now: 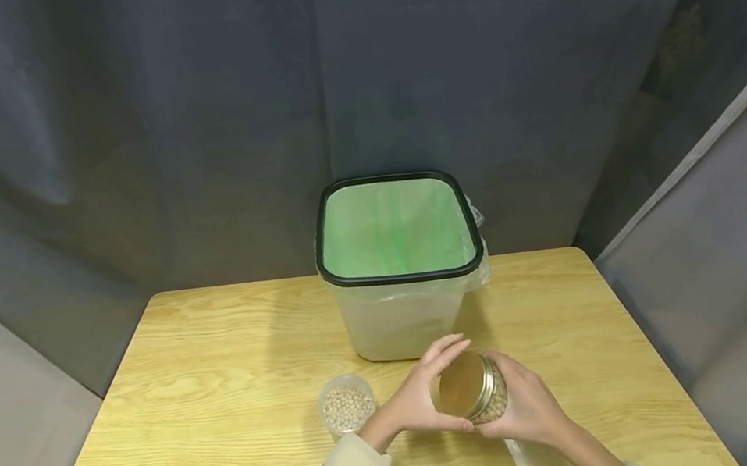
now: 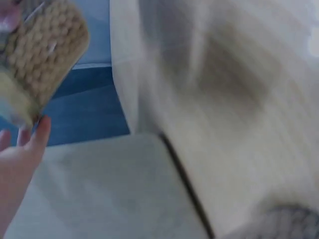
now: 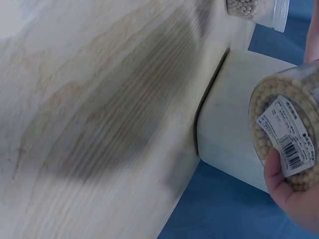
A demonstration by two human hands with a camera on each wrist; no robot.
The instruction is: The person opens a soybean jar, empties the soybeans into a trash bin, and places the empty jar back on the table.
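Observation:
A clear jar full of small beige balls, perhaps dried beans, is tilted over the table in front of me. My right hand grips its body; in the right wrist view the thumb lies on the jar's base, beside a white barcode label. The gold lid faces left, toward my left hand. That hand curls around the lid, its fingers over the top and its thumb along the lower edge. At the left wrist view's upper left, fingertips meet the lid's edge.
A translucent bin with a black rim and a green-tinted inside stands at the back, a clear plastic bag edge showing on its right. Left of my hands, an uncovered clear tub holds pale beige balls. Clear plastic lies below my right forearm.

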